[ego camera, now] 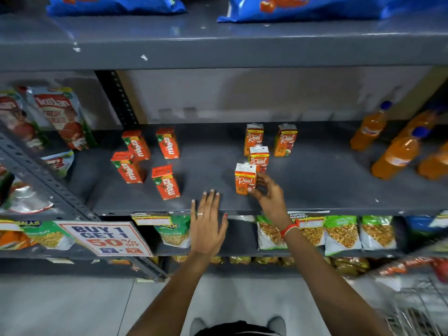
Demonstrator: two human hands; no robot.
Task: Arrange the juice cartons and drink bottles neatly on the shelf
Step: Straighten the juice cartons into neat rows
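On the grey middle shelf [315, 180] stand several orange Real juice cartons; the nearest Real carton [244, 179] is gripped from its right side by my right hand [268, 194]. Behind it stands another Real carton [259, 157], with two more, a left one [254, 138] and a right one [284, 139], at the back. To the left are several red Maaza cartons, the nearest [166, 182] upright near the front. My left hand [208, 223] lies flat with fingers spread over the shelf's front edge, holding nothing. Orange drink bottles [395, 154] with blue caps stand at the right.
Ketchup pouches [64, 117] fill the shelf bay to the left, past a slanted upright post [43, 175]. Snack packets [339, 232] hang on the shelf below, beside a "Buy 1 Get 1" sign [106, 238]. Blue bags [303, 8] lie on the shelf above. A wire trolley [417, 309] stands at bottom right.
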